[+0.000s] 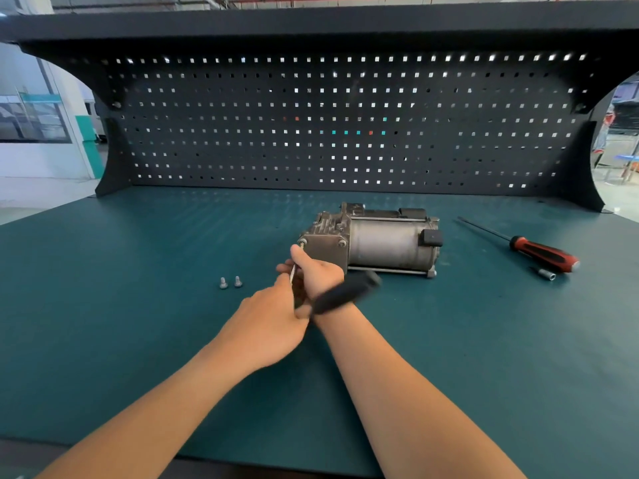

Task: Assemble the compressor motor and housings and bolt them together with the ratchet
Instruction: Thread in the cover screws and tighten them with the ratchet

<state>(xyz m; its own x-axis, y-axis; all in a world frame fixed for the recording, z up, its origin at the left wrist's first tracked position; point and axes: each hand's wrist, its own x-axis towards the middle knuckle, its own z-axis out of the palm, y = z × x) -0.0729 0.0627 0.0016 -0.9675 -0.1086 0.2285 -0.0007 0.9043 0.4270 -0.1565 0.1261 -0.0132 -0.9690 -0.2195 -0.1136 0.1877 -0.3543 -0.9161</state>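
right hand [320, 274] — curled round ratchet [349, 290] shaft, tip at compressor [373, 243] corner | left hand [268, 319] — pinches ratchet head

Even daylight, backlit pegboard [332, 133] holes, edges curved, ratchet handle [345, 292] motion-blurred

Gray compressor [373, 240] lies on its side on green table [138, 305], in front of black board with holes [311, 133]. Right hand [318, 274] holds thin silver bar of ratchet [345, 292], thumb up by corner bolt of compressor. Black ratchet handle blurry, crossing over right wrist. Left hand [269, 323] just beside right hand, fingers at bar, thumb at near end of handle. Two loose bolts [230, 282] stand left of hands. Red and black screwdriver [539, 254] lies to right, small silver socket [546, 274] just beside it.
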